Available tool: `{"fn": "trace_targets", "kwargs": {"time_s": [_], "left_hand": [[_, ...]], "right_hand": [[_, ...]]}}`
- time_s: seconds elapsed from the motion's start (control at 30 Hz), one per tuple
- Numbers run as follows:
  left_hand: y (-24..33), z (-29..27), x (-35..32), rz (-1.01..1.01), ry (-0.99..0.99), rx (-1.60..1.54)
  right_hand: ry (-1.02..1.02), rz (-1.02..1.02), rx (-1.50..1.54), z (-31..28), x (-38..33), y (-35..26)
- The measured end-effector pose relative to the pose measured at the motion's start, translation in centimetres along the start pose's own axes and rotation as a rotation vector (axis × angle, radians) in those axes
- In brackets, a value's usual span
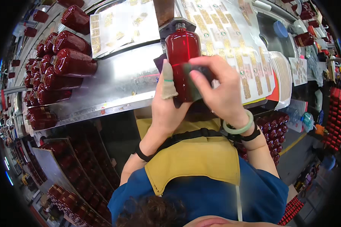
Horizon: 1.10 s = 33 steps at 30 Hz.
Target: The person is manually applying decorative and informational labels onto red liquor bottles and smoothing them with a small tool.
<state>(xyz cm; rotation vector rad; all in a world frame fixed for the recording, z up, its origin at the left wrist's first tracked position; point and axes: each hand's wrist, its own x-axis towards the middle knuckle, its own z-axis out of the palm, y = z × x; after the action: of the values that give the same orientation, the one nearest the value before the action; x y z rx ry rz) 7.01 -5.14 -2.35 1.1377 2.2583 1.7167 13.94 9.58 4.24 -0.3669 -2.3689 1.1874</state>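
A clear red glass bottle [182, 47] lies in front of me, its neck pointing away into a dark angled holder. My left hand [165, 109] grips its left side and base, with a pale fabric finger cover [169, 81] on one finger. My right hand [224, 85] is at the bottle's right side, forefinger and thumb apart, their tips at its surface; its other fingers are partly hidden. A thin red light line crosses the bottle near my right forefinger. Right of it, a white sheet [267, 81] carries rows of gold decals.
Several red bottles [74, 62] are stacked on the metal bench [121, 81] at left. Another decal sheet [127, 28] lies behind. A blue cup [280, 28] stands by a tray at right. Racks of bottles [271, 128] fill the space below the bench.
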Motion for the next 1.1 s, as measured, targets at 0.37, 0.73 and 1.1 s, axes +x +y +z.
{"fn": "trace_targets", "kwargs": {"time_s": [0.37, 0.73, 1.1], "left_hand": [[-0.2, 0.8, -0.1, 0.084, 0.049, 0.272], [-1.1, 0.3, -0.3, 0.083, 0.047, 0.133], [-2.5, -1.2, -1.4, -0.14, -0.171, -0.028]], "right_hand": [[-0.047, -0.689, -0.279, -1.6, -2.0, 2.9], [-0.042, -0.673, -0.219, -1.1, -0.5, 4.2], [0.142, -0.634, -0.217, -0.7, 0.6, 4.6]]}}
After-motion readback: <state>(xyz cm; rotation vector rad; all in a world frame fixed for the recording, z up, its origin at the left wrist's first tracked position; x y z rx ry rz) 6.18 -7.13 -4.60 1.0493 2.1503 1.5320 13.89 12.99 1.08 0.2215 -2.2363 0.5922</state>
